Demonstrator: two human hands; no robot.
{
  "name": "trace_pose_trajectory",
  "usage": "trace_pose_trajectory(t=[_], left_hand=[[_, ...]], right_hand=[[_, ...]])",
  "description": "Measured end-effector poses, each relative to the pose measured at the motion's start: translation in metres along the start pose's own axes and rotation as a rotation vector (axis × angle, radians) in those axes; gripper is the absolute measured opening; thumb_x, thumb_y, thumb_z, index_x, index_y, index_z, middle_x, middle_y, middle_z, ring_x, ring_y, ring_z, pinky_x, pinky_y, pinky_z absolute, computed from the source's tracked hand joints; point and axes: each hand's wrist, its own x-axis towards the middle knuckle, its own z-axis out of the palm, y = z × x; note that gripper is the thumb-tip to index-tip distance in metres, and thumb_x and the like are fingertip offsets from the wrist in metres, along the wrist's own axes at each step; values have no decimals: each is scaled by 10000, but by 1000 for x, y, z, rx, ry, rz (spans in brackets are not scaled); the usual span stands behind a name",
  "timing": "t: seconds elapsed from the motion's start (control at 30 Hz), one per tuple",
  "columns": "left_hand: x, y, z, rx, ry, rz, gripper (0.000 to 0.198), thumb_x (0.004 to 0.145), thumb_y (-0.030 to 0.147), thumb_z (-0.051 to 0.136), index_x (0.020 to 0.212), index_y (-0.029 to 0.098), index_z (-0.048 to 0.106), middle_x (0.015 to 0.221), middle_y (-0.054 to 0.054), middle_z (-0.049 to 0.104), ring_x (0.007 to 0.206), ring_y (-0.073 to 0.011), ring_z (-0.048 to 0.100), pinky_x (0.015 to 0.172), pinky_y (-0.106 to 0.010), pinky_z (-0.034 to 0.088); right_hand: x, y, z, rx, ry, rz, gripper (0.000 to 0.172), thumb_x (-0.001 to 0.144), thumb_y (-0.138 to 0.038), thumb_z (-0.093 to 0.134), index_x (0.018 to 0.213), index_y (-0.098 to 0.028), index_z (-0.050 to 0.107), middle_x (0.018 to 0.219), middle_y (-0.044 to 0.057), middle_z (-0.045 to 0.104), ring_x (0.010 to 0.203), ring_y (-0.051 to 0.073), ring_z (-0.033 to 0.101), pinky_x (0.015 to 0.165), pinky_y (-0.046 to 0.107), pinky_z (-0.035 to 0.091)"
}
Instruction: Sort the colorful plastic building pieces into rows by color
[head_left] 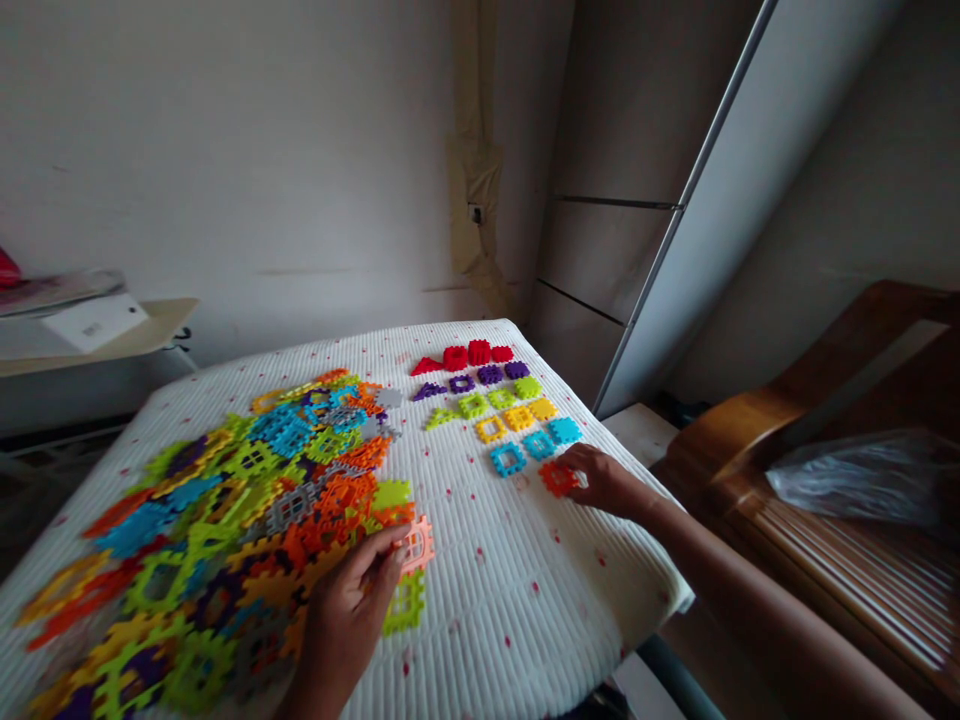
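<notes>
A big heap of colourful plastic waffle tiles covers the left half of a white quilted table. My left hand rests at the heap's near edge, fingertips pinching a light orange square tile. Sorted tiles lie in colour rows at the far right: red, purple, green, yellow and blue. My right hand presses an orange tile onto the cloth just below the blue row.
A wooden chair or bench with a plastic bag stands to the right of the table. A low shelf with papers sits at the left wall. A tall white cabinet rises behind the table's far right corner.
</notes>
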Motion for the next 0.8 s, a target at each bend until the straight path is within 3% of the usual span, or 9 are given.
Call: trace_pose_trajectory(t=[0.17, 0.33, 0.47, 0.57, 0.67, 0.8], left_hand=[[0, 4, 2, -55, -15, -49, 320, 723, 461, 603, 902, 213, 696, 927, -71, 728, 846, -217, 679, 745, -287, 558], [0, 24, 4, -203, -39, -248, 414, 692, 490, 619, 949, 169, 668, 748, -44, 695, 559, -149, 595, 510, -254, 503], [2, 36, 6, -354, -70, -306, 428, 728, 417, 606, 1068, 157, 606, 683, -2, 619, 567, -123, 547, 568, -259, 478], [4, 39, 13, -462, -89, -320, 494, 737, 363, 602, 1183, 169, 514, 702, 11, 598, 601, -122, 547, 597, -262, 465], [7, 42, 21, -521, -90, -348, 584, 723, 341, 613, 1251, 172, 430, 725, 16, 591, 592, -113, 540, 595, -258, 456], [9, 43, 28, -527, -108, -347, 622, 714, 321, 619, 1273, 164, 397, 698, 27, 563, 584, -108, 528, 574, -247, 440]], right_hand=[[-1, 4, -1, 35, -15, -22, 305, 708, -139, 661, 1010, -181, 656, 1000, 79, 658, 946, 212, 600, 872, 360, 485], [-2, 6, -2, 38, -37, -23, 300, 725, -170, 677, 1023, -175, 645, 995, 91, 655, 957, 216, 603, 882, 372, 488], [-3, -2, -8, 2, 32, -22, 377, 719, -167, 667, 1091, -178, 609, 1075, 108, 626, 1011, 237, 595, 905, 405, 487], [-1, -21, -10, 39, 110, -23, 326, 772, -191, 621, 1097, -187, 594, 1074, 106, 620, 971, 233, 611, 861, 398, 511], [8, -52, -5, 181, 102, -67, 319, 813, -217, 597, 1130, -211, 563, 1061, 87, 621, 857, 185, 632, 748, 327, 543], [25, -94, 14, 296, 69, -205, 420, 789, -215, 643, 1192, -220, 524, 1206, 108, 568, 1042, 217, 580, 813, 340, 526]])
